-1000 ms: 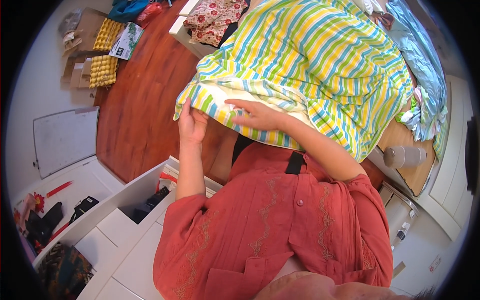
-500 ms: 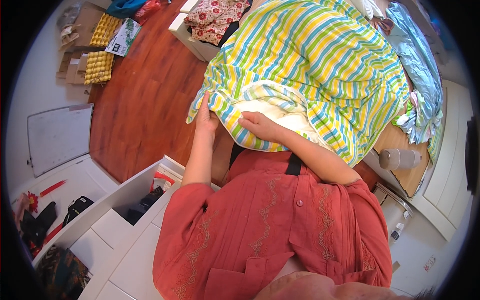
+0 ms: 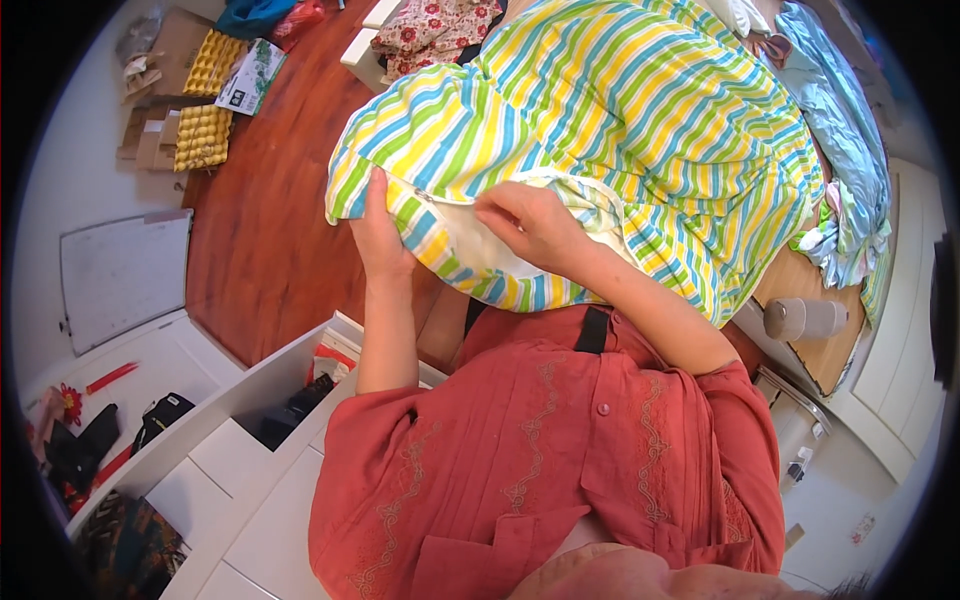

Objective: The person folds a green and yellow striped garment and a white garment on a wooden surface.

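Observation:
A duvet cover (image 3: 640, 110) striped in yellow, green, blue and white spreads out in front of me. Its near side gapes at a long opening, where a cream-white layer (image 3: 470, 232) shows. My left hand (image 3: 383, 240) grips the cover close to its left corner, thumb on top and fingers hidden under the fabric. Over the opening is my right hand (image 3: 535, 225), its fingers bent and drawn together. Whether a bit of the cover's edge is pinched in them cannot be made out. A small dark spot lies on the opening's edge between the hands.
At left an open white drawer (image 3: 290, 395) holds dark items. Egg trays (image 3: 203, 137) and cardboard lie by the wall. Flowered cloth (image 3: 432, 35) sits on white furniture at the back. On the right are a grey cylinder (image 3: 805, 318) and light-blue bedding (image 3: 835, 130).
My left hand has moved left and slightly nearer, drawing the cover's corner out to the left. The opening is stretched longer. My right hand has shifted a little right and turned, fingers more curled.

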A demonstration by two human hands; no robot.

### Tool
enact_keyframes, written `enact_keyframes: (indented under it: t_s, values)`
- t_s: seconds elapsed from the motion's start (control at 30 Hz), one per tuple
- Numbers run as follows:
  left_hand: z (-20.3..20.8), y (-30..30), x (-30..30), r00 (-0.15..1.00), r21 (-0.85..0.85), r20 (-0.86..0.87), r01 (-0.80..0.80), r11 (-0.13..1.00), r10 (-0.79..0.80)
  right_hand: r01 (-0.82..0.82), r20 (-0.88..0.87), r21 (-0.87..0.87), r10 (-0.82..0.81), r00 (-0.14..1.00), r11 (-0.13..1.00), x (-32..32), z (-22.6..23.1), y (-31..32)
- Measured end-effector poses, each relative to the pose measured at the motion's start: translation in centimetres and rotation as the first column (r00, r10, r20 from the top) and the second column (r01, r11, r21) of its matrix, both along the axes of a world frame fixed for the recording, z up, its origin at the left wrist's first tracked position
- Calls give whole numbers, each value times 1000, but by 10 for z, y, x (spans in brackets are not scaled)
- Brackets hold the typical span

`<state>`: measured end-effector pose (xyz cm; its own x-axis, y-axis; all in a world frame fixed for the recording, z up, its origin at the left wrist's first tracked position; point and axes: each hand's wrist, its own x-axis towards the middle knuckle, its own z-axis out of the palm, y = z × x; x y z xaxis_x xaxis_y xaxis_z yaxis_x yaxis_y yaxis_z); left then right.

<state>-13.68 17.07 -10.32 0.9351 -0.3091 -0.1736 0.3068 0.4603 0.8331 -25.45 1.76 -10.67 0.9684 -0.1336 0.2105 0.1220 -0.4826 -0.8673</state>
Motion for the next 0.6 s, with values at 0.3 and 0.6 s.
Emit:
enact_keyframes:
  t_s: [0.3, 0.6]
  values:
    - [35, -29, -46, 999, 50, 2, 36, 998, -37, 148, 65, 131, -158, 985, 980, 5, 30, 17]
    - [8, -21, -48, 988, 185, -134, 101, 978, -77, 215, -35, -20, -216, 976, 976, -21, 13, 26]
